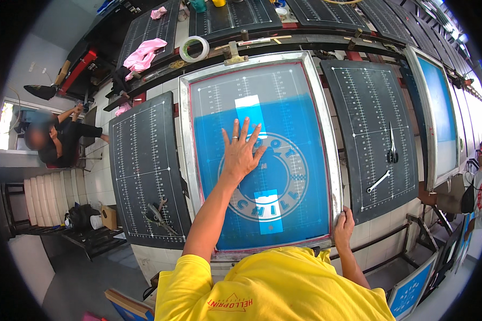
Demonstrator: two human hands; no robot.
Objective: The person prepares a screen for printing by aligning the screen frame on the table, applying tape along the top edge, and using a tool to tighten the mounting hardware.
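Note:
A silk-screen printing frame (334,160) lies over a dark board in front of me, its mesh mostly coated blue with a clear circular lettered design (303,184). My left hand (242,152) rests flat on the mesh, fingers spread, over the upper part of the circle. Two white strips show through the mesh: an upper strip (247,107) just beyond my fingertips and a lower strip (268,211) in the circle's lower part. My right hand (344,227) is closed round the frame's right edge near its near corner. A metal clamp (234,53) sits at the frame's far edge.
On the right board (359,107) lie scissors (392,152) and a wrench (378,182). The left board (139,139) carries a metal hand tool (159,216). Tape (194,49) and pink cloth (144,56) lie beyond. Another screen (439,107) stands right; a person (59,136) sits far left.

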